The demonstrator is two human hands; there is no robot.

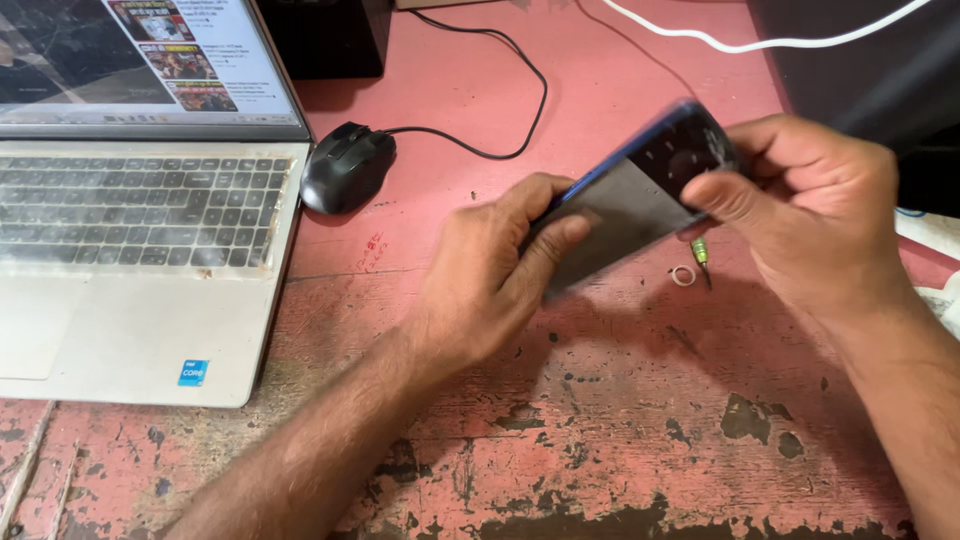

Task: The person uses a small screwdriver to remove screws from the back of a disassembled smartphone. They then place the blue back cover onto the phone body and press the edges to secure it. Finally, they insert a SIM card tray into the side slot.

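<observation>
Head view, looking down at a worn table (620,440) whose pink-red paint is chipped and flaking, with dark bare patches showing through along the near edge. You hold a dark smartphone (630,195) with a blue edge above the middle of the table, tilted so that its far end rises to the right. Your left hand (490,275) grips the near, lower end of the phone, thumb lying along its face and fingers curled under it. Your right hand (810,205) pinches the far, upper end near the camera cluster, thumb on top and fingers folded behind; the phone is slightly blurred. Just below the phone, on the table, lie a small white ring (683,275) and a little tool with a green tip (700,252), close beside each other. To the left sits an open silver laptop (140,300), its screen lit with a web page and its keyboard under a clear cover. Just right of the laptop, at the far side, rests a black wired mouse (347,165), its black cable (500,90) looping away across the table toward a dark box (325,35) at the far edge. A white cable (760,42) runs along the far right, over a dark surface there. Little of the room beyond the table shows.
</observation>
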